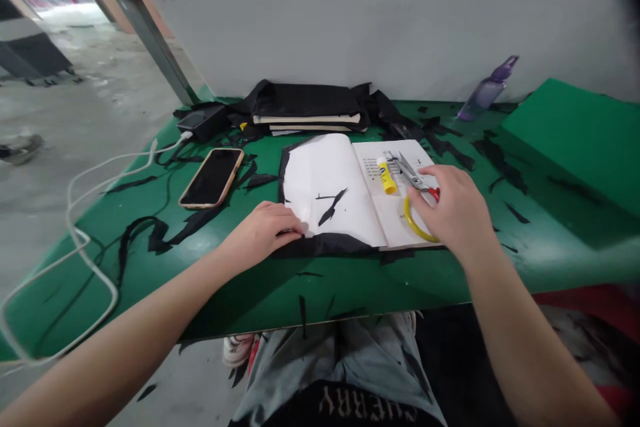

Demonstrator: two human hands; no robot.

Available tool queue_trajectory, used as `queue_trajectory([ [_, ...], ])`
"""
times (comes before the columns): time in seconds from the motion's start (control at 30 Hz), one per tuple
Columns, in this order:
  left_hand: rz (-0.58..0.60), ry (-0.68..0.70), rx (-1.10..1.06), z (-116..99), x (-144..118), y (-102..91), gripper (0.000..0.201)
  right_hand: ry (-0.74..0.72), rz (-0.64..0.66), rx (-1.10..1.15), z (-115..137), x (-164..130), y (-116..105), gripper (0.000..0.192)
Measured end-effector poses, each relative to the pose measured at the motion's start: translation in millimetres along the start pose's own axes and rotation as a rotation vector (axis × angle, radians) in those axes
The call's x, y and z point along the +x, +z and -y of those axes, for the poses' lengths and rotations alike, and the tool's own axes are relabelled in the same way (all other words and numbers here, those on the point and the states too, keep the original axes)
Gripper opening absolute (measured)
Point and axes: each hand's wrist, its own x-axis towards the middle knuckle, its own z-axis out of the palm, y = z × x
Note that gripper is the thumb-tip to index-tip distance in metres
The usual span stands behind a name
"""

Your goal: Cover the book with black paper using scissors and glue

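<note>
An open book lies on the green table, over a sheet of black material. My left hand rests on the book's lower left corner, fingers curled on the page edge. My right hand covers the yellow and red handles of a pair of scissors lying on the right page; the blades point up and left. A yellow glue stick lies beside the blades. Two small black scraps sit on the left page.
A phone with a white cable lies at the left. Stacked books under black fabric stand at the back. A purple spray bottle leans at the wall. Black offcuts litter the table; a green board lies at the right.
</note>
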Motion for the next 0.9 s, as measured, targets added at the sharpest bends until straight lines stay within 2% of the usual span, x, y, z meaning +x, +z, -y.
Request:
queue_trajectory([
  [0.07, -0.029, 0.012, 0.012, 1.7, -1.9, 1.5, 0.015, 0.159, 0.156, -0.143, -27.4, -6.8, 0.6, 0.047],
  [0.17, -0.071, 0.046, 0.039, 3.9, -4.5, 1.9, 0.014, 0.255, 0.334, -0.244, -49.7, -15.6, 5.6, 0.068],
  [0.23, -0.092, 0.059, 0.042, 5.3, -5.7, 1.2, 0.013, 0.294, 0.390, -0.253, -53.4, -16.8, 8.2, 0.072],
  [0.37, -0.100, 0.071, -0.012, 8.9, -6.5, 0.1, 0.014, 0.294, 0.474, -0.239, -52.4, -9.4, 7.9, 0.067],
  [0.67, -0.064, 0.063, 0.009, 8.7, -6.3, -0.9, 0.012, 0.290, 0.508, -0.289, -58.3, 1.6, 17.0, 0.062],
  [0.9, -0.035, 0.002, -0.061, 8.3, -6.8, -3.1, 0.010, 0.447, 0.450, -0.294, -49.5, 8.0, 15.9, 0.072],
])
